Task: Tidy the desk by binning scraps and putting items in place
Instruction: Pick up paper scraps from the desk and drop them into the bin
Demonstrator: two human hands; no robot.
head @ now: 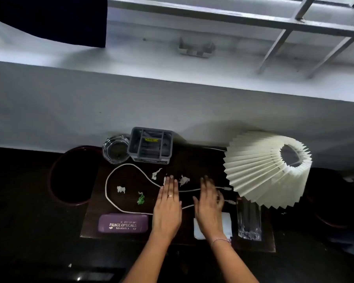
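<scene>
Now, left hand (pixel 168 203): my fingers straight, together, empty, beside white scraps (pixel 184 180) on the desk (pixel 131 180).
Right hand (pixel 208 203): blurred, fingers loosely spread above the cable (pixel 119 167), empty.
Risk: snagging the cable could flick scraps off the desk.

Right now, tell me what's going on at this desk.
A person is tidying a dark desk. Both hands are stretched out over its middle with straight fingers, holding nothing. The left hand is beside small white scraps. The right hand, blurred, is over a looped white cable. The white scraps and a green scrap lie loose on the desk. A round bin sits at the left.
</scene>
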